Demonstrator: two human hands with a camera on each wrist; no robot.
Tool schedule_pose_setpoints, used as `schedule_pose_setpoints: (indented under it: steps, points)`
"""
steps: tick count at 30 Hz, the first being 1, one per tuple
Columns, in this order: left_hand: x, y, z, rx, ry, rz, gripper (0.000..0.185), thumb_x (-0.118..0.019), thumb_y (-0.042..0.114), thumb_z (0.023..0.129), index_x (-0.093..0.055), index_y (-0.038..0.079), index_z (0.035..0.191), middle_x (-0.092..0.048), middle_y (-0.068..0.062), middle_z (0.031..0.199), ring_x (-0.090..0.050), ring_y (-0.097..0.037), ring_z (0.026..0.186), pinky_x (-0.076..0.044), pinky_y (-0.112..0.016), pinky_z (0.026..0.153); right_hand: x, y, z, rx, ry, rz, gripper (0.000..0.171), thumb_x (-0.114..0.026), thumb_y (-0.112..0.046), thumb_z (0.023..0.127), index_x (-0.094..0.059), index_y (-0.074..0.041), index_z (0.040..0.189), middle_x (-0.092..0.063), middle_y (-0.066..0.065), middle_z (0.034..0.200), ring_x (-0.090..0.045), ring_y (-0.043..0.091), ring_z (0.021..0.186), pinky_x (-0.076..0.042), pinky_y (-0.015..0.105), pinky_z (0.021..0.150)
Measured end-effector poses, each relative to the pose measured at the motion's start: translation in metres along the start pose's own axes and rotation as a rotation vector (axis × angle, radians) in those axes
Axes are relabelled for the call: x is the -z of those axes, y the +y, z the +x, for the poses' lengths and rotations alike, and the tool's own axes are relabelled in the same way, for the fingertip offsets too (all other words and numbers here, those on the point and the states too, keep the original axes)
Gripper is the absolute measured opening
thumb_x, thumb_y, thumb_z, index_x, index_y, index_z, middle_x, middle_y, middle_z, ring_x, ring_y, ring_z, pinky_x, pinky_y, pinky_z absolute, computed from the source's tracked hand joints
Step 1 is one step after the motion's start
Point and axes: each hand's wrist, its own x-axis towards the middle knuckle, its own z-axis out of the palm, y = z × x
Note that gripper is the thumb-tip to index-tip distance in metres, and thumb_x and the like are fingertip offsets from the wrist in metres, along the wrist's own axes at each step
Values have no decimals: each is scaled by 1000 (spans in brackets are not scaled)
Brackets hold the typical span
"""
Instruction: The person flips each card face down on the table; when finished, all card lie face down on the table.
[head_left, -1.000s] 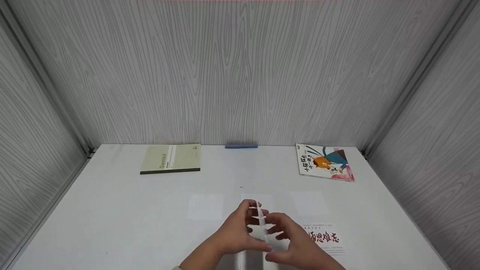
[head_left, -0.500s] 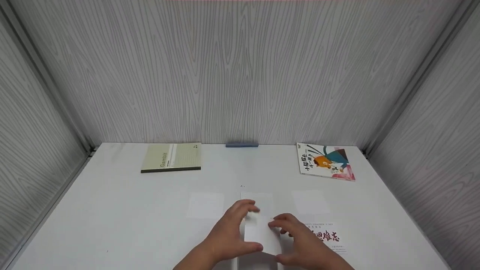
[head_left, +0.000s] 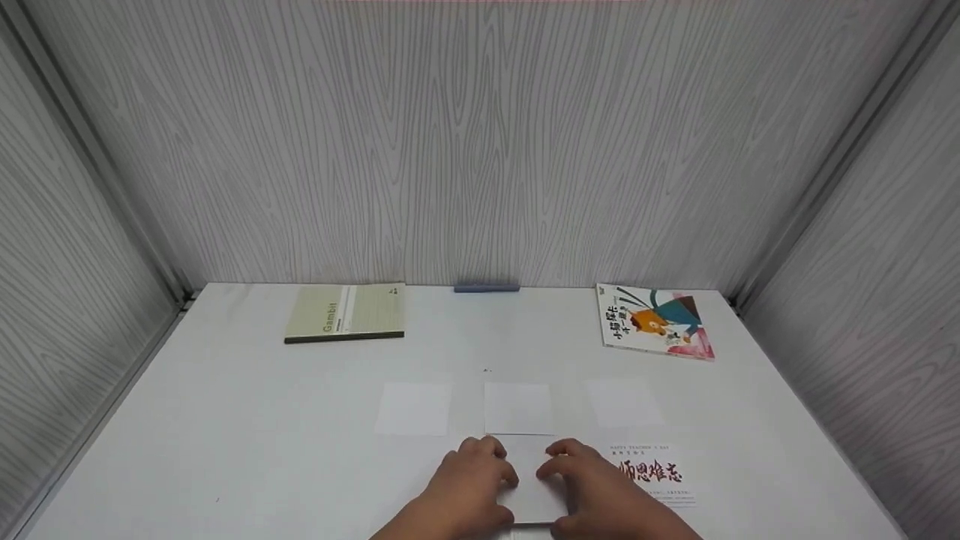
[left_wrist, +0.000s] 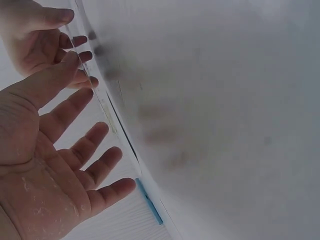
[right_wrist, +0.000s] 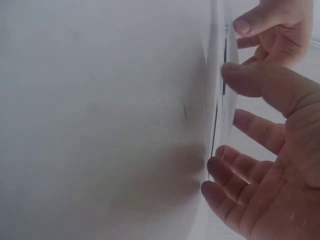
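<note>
A blank white card [head_left: 529,489] lies flat close over the table between my two hands, a dark line along its near edge. My left hand [head_left: 466,486] holds it by its left side, fingers bent at the edge and thumb nearer me. On the opposite side my right hand [head_left: 604,495] grips it in the same way. From the right wrist, thin layered edges of the card [right_wrist: 209,115] show beside the fingertips [right_wrist: 217,167]. In the left wrist view the thumb touches the edge while the other fingers [left_wrist: 102,165] spread below it.
Three white paper squares [head_left: 414,409] lie in a row beyond the hands. A card with red lettering [head_left: 651,474] is right of my right hand. Farther back are a green notebook [head_left: 345,313], a blue bar-shaped object [head_left: 486,288] and a picture book [head_left: 655,322]. Grey panels enclose the table.
The white card was upright and edge-on between my hands, then tilted over, and now lies flat. Both hands have come down with it towards the table.
</note>
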Motion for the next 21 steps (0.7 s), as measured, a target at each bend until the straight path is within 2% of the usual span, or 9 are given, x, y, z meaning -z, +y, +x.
schedule_pose_setpoints:
  steps: [6, 10, 15, 19, 21]
  points:
    - [-2, 2, 1, 24, -64, 15, 36, -92, 29, 72, -84, 20, 106, -61, 4, 111, -56, -17, 100, -53, -41, 83, -2, 2, 1, 52, 5, -107, 55, -92, -15, 66, -78, -32, 117, -55, -7, 142, -54, 21, 122, -52, 35, 91]
    - [-4, 5, 3, 19, -69, 72, 33, -92, 27, 72, -84, 20, 103, -62, 2, 109, -56, -18, 99, -53, -41, 81, -3, 0, 1, 32, -6, -130, 53, -95, -20, 68, -79, -33, 117, -55, -6, 143, -54, 22, 122, -54, 37, 94]
    - [-6, 7, 5, 16, -62, 121, 35, -96, 21, 70, -83, 20, 102, -62, 1, 109, -56, -20, 98, -52, -40, 77, -5, 1, 0, 19, -6, -136, 54, -96, -19, 68, -79, -32, 117, -54, -5, 145, -52, 25, 127, -53, 43, 101]
    - [-6, 8, 5, 17, -59, 136, 37, -98, 21, 70, -82, 20, 103, -60, 1, 107, -55, -20, 96, -50, -38, 74, -5, 3, 1, 9, -8, -121, 54, -96, -20, 68, -79, -35, 117, -54, -4, 147, -51, 27, 129, -52, 48, 104]
    - [-5, 10, 6, 22, -65, 139, 38, -98, 21, 69, -82, 19, 103, -59, 0, 103, -54, -19, 93, -49, -37, 73, -2, 4, -1, -13, -23, -81, 53, -96, -23, 70, -77, -37, 118, -54, -6, 147, -52, 27, 129, -51, 50, 106]
